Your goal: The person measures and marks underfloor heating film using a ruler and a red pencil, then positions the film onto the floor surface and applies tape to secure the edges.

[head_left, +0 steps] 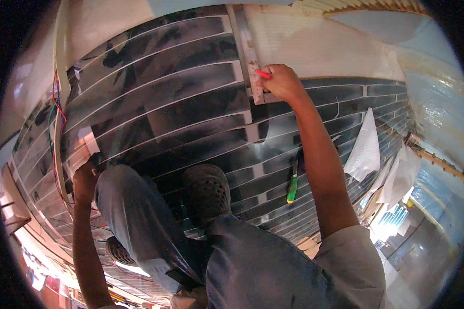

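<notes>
Up ahead, my right hand (282, 82) is closed around a slim red pencil-like stick (263, 74), close to the lower end of a flat metal straightedge (249, 49). That straightedge lies along the end of the dark planks (185, 77), beside a pale bare panel (319, 44). At the left, beside my bent knee, my left hand (85, 179) has its fingers curled. A pale flat piece (83, 147) shows just beyond it. Whether the fingers grip this piece is too dark to tell.
A green-handled screwdriver (292, 189) lies on the planks right of my shoe (207, 190). Farther right are a white sheet (365, 147) and crumpled wrapping (399, 175). Thin coloured wires (56, 110) run along a pale strip at the left.
</notes>
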Tool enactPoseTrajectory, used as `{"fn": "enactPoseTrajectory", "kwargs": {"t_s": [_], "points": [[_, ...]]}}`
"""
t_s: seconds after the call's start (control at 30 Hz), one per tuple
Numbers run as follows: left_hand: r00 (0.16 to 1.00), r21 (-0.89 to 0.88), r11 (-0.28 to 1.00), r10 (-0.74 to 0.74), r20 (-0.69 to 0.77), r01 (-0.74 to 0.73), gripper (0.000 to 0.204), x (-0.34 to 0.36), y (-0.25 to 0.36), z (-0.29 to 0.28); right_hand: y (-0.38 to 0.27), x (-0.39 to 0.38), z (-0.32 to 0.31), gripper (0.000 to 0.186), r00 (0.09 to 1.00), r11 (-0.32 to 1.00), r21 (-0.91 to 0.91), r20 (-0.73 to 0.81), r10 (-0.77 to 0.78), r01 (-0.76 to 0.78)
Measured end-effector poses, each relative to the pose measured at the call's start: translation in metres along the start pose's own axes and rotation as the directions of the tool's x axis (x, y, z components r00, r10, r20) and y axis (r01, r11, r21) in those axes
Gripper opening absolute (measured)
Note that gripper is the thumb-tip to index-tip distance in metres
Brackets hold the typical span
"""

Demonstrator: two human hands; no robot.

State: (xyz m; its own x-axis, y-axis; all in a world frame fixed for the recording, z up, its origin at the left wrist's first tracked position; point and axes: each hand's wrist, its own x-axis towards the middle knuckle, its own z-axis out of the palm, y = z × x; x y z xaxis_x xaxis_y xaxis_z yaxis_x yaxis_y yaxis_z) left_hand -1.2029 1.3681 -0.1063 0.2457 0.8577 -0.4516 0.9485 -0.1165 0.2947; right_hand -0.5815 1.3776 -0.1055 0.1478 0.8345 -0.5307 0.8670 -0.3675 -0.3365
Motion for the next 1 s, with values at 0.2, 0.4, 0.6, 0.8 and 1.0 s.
{"fn": "enactPoseTrajectory", "kwargs": {"t_s": [0.2,0.4,0.6,0.8,1.0], "points": [[0.996,0.023,0.998,0.059,-0.064,-0.057,0.014,-0.002,-0.018,0.011,0.001,-0.004,0.003,0.032,1.0,1.0,0.02,-0.011,0.0,0.0],[1.0,-0.069,0.998,0.002,-0.027,-0.004,0.018,-0.004,-0.022,0.007,-0.006,-0.013,0.004,0.033,0.999,0.999,0.034,-0.026,-0.03,0.031],[1.0,0.026,1.0,0.007,-0.017,-0.007,0.021,0.0,0.003,-0.001,0.0,-0.014,0.005,0.034,1.0,0.996,0.085,-0.022,-0.016,0.018],[0.999,-0.079,0.997,0.021,-0.035,-0.024,0.023,-0.005,0.002,-0.006,0.001,-0.013,0.01,0.031,0.998,0.994,0.103,-0.046,-0.042,0.047],[0.999,-0.174,0.984,0.027,-0.039,-0.034,0.025,-0.002,-0.005,0.003,0.001,-0.014,0.012,0.03,0.999,0.992,0.119,-0.045,-0.025,0.03]]}}
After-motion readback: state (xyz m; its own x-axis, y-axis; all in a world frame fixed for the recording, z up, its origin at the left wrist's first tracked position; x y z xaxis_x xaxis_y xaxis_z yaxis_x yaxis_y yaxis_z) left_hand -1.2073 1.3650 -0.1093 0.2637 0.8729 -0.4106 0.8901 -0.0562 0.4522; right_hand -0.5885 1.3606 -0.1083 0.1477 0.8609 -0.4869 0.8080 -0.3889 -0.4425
